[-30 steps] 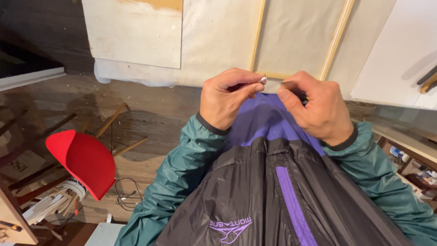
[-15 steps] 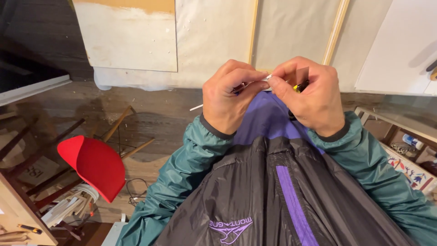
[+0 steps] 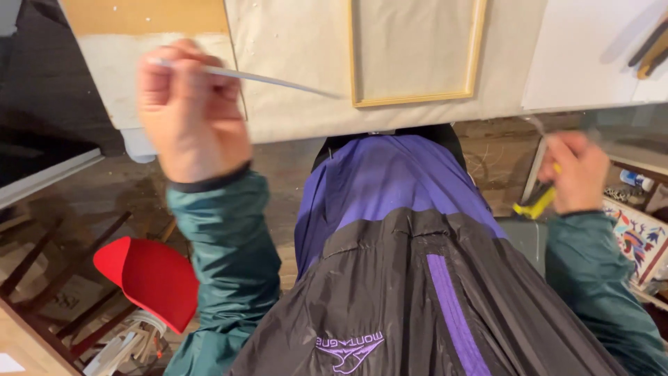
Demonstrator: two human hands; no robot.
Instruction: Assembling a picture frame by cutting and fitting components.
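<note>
Gripping a thin white strip (image 3: 271, 80), left hand (image 3: 188, 111) pinches one end; right hand (image 3: 574, 174), well apart, clasps a yellow-handled tool (image 3: 534, 204); strip hangs free.

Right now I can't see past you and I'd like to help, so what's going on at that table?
A person in a teal and purple jacket stands at a paper-covered table, hands spread apart. The left hand pinches a thin pale strip, raised over the table edge. The right hand grips a small yellow-handled tool, blurred, off the table's edge. A wooden frame lies on the paper between them.
</note>
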